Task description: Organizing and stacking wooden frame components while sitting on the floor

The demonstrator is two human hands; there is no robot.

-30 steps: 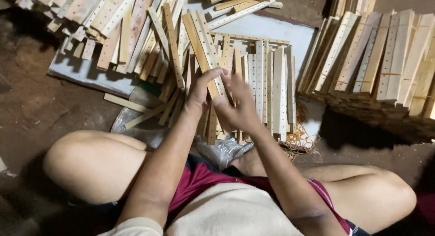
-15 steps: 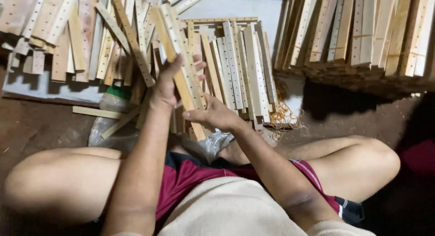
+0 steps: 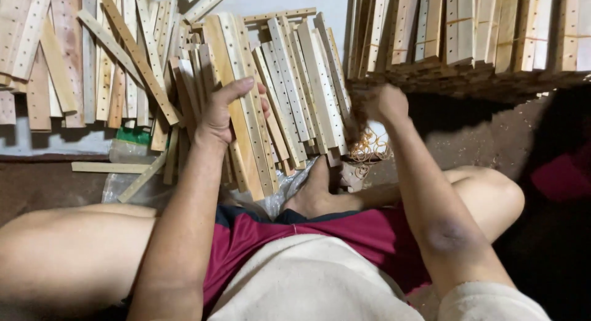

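Your left hand [image 3: 223, 114] has its fingers wrapped round a bundle of drilled wooden slats [image 3: 249, 130], propped upright on the floor btwn your legs. Right hand [image 3: 383, 105] is blurred, near the rubber bands [image 3: 368, 145]; can't tell its fingers.

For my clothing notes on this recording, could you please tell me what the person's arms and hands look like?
Both arms are bare from the short, cream-coloured sleeves down. The left hand and right hand wear no gloves, and no ring, watch or bracelet shows. The right hand is blurred, so fine detail there cannot be told.
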